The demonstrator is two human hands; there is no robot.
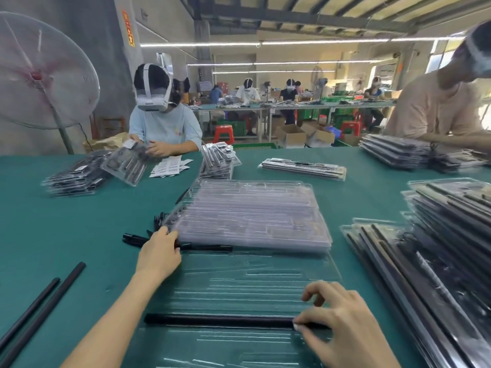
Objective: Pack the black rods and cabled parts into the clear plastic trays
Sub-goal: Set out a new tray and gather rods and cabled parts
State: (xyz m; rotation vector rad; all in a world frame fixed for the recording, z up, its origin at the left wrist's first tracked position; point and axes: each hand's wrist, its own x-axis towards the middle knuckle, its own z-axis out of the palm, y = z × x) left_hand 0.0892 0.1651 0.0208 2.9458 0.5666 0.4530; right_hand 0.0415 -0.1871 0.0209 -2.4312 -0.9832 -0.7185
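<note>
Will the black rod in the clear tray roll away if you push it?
Probably not far: the black rod lies in the open tray, whose moulded grooves likely hold it, and the right hand pinches its end. It looks straight, so likely stiff. The loose rods on flat cloth might roll.

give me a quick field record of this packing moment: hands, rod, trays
left hand: reaching to the near left corner of the empty tray stack, over small black parts
right hand: thumb on the right end of a black rod
rod: lying across the open tray
spare rods: two, near left on the table
filled trays: piled at right
</note>
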